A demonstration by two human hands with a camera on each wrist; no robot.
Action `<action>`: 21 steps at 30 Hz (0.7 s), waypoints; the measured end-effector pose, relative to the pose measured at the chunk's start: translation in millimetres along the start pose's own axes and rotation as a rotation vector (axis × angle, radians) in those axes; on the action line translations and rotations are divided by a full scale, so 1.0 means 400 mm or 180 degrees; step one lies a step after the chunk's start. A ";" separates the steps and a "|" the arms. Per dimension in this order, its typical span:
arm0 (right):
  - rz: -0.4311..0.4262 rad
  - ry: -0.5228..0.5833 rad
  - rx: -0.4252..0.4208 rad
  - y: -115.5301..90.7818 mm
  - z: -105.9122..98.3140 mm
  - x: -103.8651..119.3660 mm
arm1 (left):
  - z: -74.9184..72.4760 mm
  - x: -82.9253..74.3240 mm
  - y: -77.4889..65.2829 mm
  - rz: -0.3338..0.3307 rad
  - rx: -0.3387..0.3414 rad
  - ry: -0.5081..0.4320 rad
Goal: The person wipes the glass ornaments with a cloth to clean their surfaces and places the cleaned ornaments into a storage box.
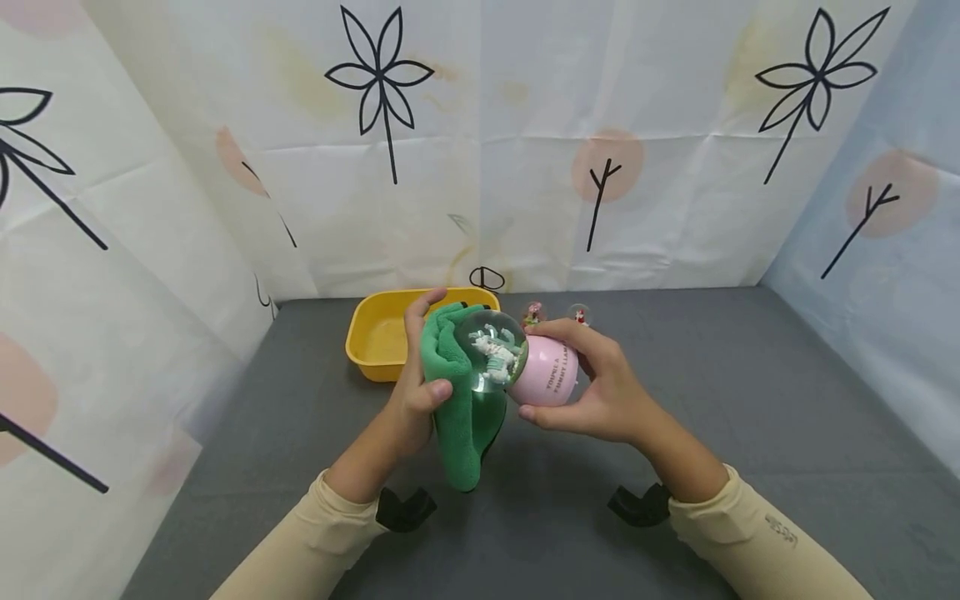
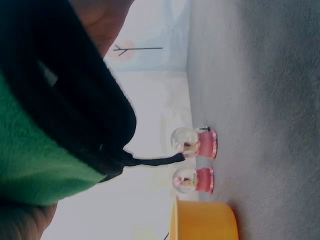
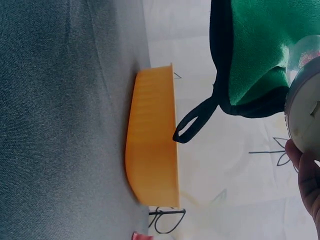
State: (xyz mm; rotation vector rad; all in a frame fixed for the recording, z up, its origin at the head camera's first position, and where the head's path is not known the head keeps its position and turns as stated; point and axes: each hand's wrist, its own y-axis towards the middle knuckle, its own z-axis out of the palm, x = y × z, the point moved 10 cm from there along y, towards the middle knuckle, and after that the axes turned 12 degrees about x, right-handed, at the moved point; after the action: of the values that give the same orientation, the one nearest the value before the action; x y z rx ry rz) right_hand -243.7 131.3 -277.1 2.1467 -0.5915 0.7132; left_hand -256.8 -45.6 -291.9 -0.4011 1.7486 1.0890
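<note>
In the head view, your right hand (image 1: 617,392) grips the snow globe (image 1: 517,358) by its pink base, dome against the green cloth (image 1: 456,429) your left hand (image 1: 412,396) holds. Your left-wrist view loses the globe behind cloth; your right-wrist view cuts it off at the edge.

Green black-edged cloth (image 1: 457,425), pink snow-globe base (image 1: 543,375), yellow basin (image 1: 386,333), grey tabletop (image 1: 300,417), white flower-patterned backdrop (image 1: 517,92)
</note>
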 end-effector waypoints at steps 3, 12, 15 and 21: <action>0.0006 0.0054 -0.0006 -0.003 -0.003 -0.001 | 0.004 -0.004 0.000 -0.0050 0.0080 -0.0038; -0.0310 0.0181 -0.0111 0.003 -0.021 0.019 | -0.008 -0.030 -0.002 0.0232 -0.0108 0.0443; -0.0477 0.0271 -0.0232 0.003 -0.035 0.032 | -0.021 -0.028 -0.003 0.0352 -0.0374 0.0620; -0.0766 0.0166 -0.0625 -0.005 -0.063 0.068 | -0.022 0.007 0.004 0.0320 -0.0585 0.0533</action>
State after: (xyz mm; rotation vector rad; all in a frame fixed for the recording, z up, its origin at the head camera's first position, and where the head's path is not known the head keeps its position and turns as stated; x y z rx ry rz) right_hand -229.7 147.7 -246.8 1.9686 -0.3518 0.5532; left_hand -264.2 -51.2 -292.9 -0.5353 1.8369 1.3262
